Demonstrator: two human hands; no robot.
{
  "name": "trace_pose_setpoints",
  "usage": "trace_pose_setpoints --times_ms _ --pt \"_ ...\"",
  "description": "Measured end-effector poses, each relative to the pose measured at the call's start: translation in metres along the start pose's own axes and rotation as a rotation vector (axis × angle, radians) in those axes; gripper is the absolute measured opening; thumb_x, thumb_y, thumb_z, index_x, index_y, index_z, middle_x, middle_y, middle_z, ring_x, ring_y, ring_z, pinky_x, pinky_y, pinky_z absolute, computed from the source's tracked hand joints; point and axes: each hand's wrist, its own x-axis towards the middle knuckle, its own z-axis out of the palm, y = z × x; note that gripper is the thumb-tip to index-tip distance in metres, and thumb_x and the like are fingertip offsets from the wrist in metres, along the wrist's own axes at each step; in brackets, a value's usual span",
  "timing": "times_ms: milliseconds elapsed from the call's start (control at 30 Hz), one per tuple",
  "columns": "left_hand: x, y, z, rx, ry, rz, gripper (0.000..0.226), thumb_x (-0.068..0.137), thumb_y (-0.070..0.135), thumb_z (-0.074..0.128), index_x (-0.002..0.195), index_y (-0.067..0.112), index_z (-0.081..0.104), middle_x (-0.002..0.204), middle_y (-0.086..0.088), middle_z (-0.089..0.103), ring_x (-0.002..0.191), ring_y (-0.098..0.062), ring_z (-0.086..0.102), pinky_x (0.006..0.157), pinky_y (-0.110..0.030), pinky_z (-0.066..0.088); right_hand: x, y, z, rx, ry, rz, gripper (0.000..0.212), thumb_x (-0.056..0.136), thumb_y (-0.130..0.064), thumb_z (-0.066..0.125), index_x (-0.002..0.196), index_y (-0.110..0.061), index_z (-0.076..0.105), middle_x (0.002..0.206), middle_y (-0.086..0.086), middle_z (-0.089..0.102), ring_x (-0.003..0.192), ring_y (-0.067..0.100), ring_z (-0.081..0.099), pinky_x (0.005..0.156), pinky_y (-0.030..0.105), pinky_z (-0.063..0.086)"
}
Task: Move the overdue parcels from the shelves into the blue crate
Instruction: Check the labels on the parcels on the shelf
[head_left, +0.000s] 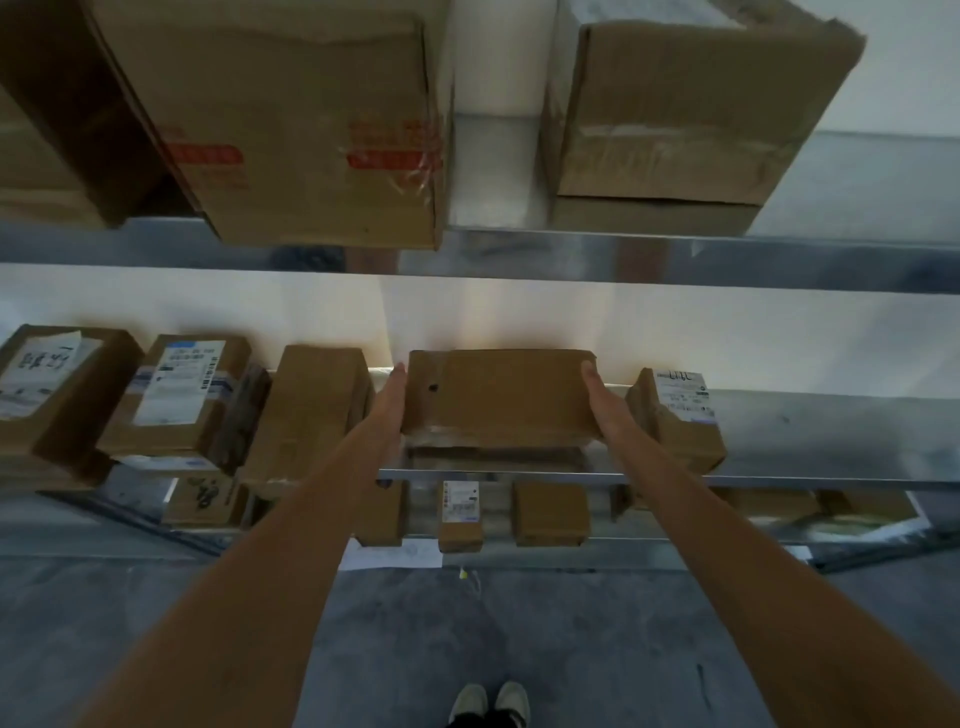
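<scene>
**Two hands on one box**

The flat brown cardboard parcel sits on the middle metal shelf, at twelve o'clock; the left hand and right hand press flat on its two ends, fingers straight; it looks stiff and light; hold the ends.

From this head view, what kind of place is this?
Likely a parcel storeroom or pickup depot: metal shelving in tiers, rows of taped cardboard parcels with shipping labels, bare concrete floor. Both hands press the sides of one plain parcel.
</scene>
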Motion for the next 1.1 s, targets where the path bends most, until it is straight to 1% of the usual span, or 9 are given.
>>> trace_pose_setpoints --times_ms 100,167,233,333,467,633,767,967,1100 --pt "-0.025 0.009 0.006 -0.041 -0.028 0.075 0.056 0.104 0.047 0.019 0.119 0.012 0.06 0.104 0.002 0.062 0.087 -0.002 0.065 0.074 -0.015 0.047 -0.013 -0.003 -0.011 0.187 0.051 -0.025 0.074 0.095 -0.063 0.034 0.148 -0.013 0.03 0.15 0.008 0.039 0.138 0.028 0.036 0.115 0.044 0.025" --pt "-0.033 0.012 0.007 -0.043 -0.025 0.127 0.061 0.103 0.051 0.02 0.136 0.01 0.05 0.128 0.003 0.054 0.119 -0.009 0.053 0.097 -0.021 0.035 -0.018 -0.002 -0.017 0.267 0.102 -0.039 0.077 0.088 -0.071 0.04 0.147 -0.022 0.031 0.149 0.006 0.04 0.136 0.027 0.037 0.117 0.047 0.024" --pt "-0.034 0.011 0.009 -0.064 -0.032 0.127 0.067 0.098 0.059 0.028 0.137 0.009 0.049 0.135 -0.006 0.056 0.125 -0.023 0.051 0.111 -0.033 0.032 -0.022 0.0 -0.019 0.314 0.167 -0.069 0.062 0.087 -0.07 0.044 0.134 -0.029 0.037 0.134 0.002 0.047 0.122 0.023 0.043 0.114 0.048 0.028" --pt "-0.027 0.003 0.011 -0.11 -0.04 0.174 0.055 0.094 0.058 0.043 0.112 0.01 0.062 0.109 -0.011 0.068 0.1 -0.026 0.064 0.099 -0.039 0.047 -0.026 0.008 -0.015 0.367 0.192 -0.108 0.045 0.095 -0.049 0.05 0.13 -0.022 0.039 0.117 0.0 0.044 0.107 0.016 0.041 0.104 0.038 0.034" --pt "-0.016 -0.018 0.011 -0.053 0.019 0.187 0.048 0.096 0.037 0.054 0.129 0.003 0.052 0.124 -0.018 0.062 0.104 -0.027 0.061 0.095 -0.04 0.051 -0.027 0.028 -0.006 0.329 0.074 -0.058 0.045 0.097 -0.034 0.055 0.137 -0.017 0.044 0.129 0.006 0.054 0.11 0.021 0.051 0.093 0.034 0.04" --pt "-0.031 -0.011 0.011 -0.084 0.009 0.191 0.043 0.097 0.031 0.054 0.129 0.003 0.055 0.122 -0.018 0.064 0.106 -0.029 0.062 0.103 -0.046 0.046 -0.028 0.023 -0.007 0.365 0.047 -0.05 0.04 0.097 -0.039 0.052 0.133 -0.022 0.048 0.121 0.004 0.053 0.106 0.019 0.047 0.092 0.035 0.038" --pt "-0.041 0.0 0.011 -0.201 0.037 0.196 0.047 0.092 0.042 0.06 0.121 0.004 0.054 0.112 -0.016 0.066 0.094 -0.03 0.066 0.09 -0.049 0.054 -0.027 0.013 -0.011 0.388 0.105 -0.073 0.036 0.09 -0.054 0.055 0.118 -0.034 0.045 0.12 0.0 0.049 0.11 0.02 0.047 0.088 0.037 0.036" --pt "-0.048 -0.014 0.015 -0.201 0.042 0.194 0.031 0.094 0.02 0.059 0.121 0.012 0.046 0.103 -0.008 0.058 0.085 -0.02 0.061 0.065 -0.036 0.053 -0.031 0.027 -0.01 0.466 0.133 -0.06 0.032 0.093 -0.033 0.061 0.121 -0.026 0.046 0.118 0.002 0.05 0.108 0.02 0.049 0.08 0.034 0.039" --pt "-0.046 -0.018 0.012 -0.169 -0.005 0.194 0.038 0.096 0.011 0.05 0.134 0.018 0.05 0.123 -0.01 0.06 0.104 -0.026 0.059 0.079 -0.039 0.053 -0.031 0.033 -0.01 0.453 0.073 -0.05 0.036 0.093 -0.027 0.057 0.129 -0.025 0.053 0.123 0.004 0.058 0.107 0.019 0.055 0.074 0.03 0.045"
